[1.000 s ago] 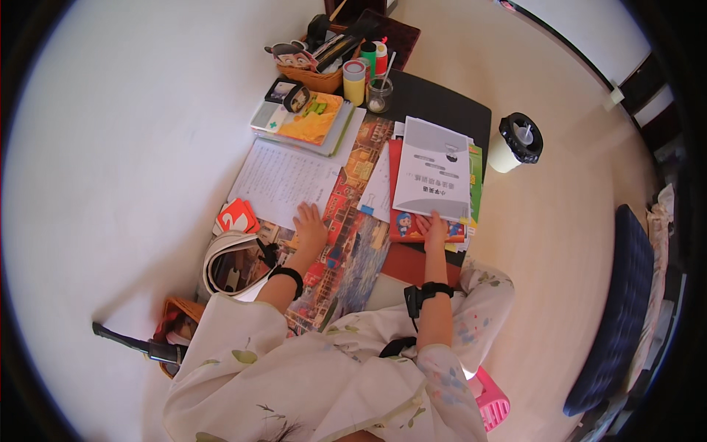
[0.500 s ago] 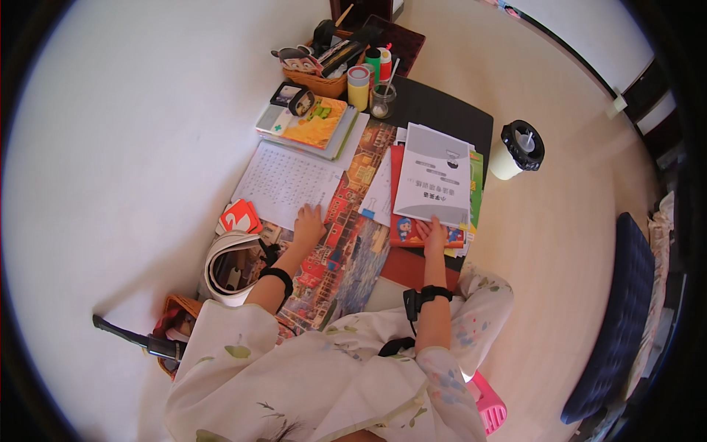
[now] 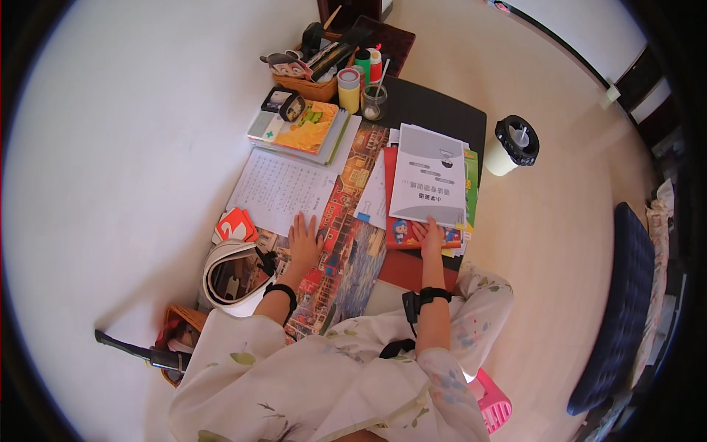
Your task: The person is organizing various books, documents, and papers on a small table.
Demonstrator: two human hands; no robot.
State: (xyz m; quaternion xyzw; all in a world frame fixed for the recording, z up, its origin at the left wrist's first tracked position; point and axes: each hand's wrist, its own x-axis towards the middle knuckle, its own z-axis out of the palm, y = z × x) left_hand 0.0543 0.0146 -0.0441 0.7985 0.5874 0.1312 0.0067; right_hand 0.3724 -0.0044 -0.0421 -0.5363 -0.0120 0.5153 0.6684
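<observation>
My left hand [image 3: 303, 244] lies flat with its fingers spread. Its fingertips rest at the near right corner of a white sheet of handwriting [image 3: 276, 188], and its palm is over a picture-printed table mat [image 3: 346, 243]. My right hand [image 3: 430, 237] lies with fingers stretched on a red book [image 3: 401, 234] that has cartoon figures on it. Those fingertips touch the lower edge of a grey and white booklet [image 3: 427, 173] lying on top of the book. A green book [image 3: 472, 188] sticks out from under this stack.
Left of my left hand are red cards [image 3: 236, 225] and a rolled white strap-like band [image 3: 213, 276]. Farther back are stacked notebooks [image 3: 302, 129], a wicker basket [image 3: 305, 88], a yellow canister [image 3: 349, 92] and a glass jar [image 3: 373, 104]. A lidded bin [image 3: 504, 156] stands right of the table.
My left hand has drawn a little toward me, and its fingers have spread flat. My right hand has stayed at the lower edge of the booklet. The view has shifted slightly.
</observation>
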